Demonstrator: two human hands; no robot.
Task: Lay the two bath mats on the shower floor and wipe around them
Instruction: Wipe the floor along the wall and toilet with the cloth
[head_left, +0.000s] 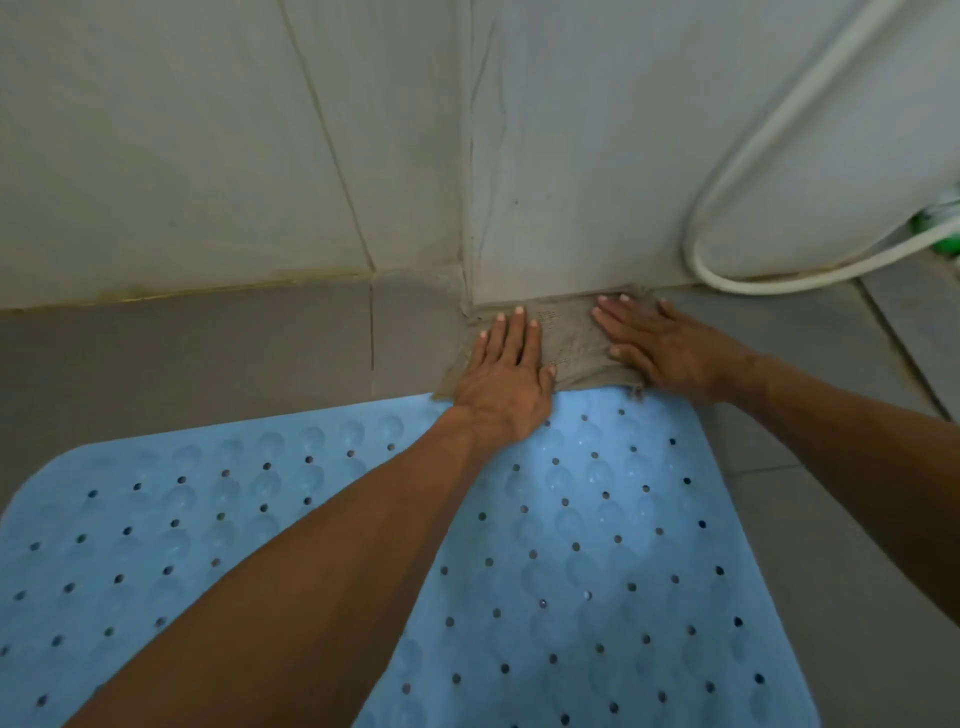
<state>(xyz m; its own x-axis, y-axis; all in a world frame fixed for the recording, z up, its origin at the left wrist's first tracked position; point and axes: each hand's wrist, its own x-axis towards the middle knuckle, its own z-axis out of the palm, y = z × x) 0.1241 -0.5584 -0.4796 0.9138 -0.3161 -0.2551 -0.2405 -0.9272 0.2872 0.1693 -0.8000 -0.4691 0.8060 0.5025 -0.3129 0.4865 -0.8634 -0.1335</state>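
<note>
A light blue rubber bath mat (597, 545) with rows of small holes lies flat on the grey shower floor (208, 353), filling the lower part of the view. Only this one mat is in sight. Just beyond its far edge, a grey-brown cloth (571, 343) is spread on the floor against the wall corner. My left hand (506, 374) presses flat on the cloth's left side, fingers spread, its heel over the mat's edge. My right hand (660, 345) presses flat on the cloth's right side, fingers pointing left.
Pale tiled walls (208, 156) meet in a corner right behind the cloth. A white shower hose (727, 208) loops down the right wall to the floor. Something green and white (940, 218) sits at the right edge. Bare grey floor tiles run along the mat's left and right.
</note>
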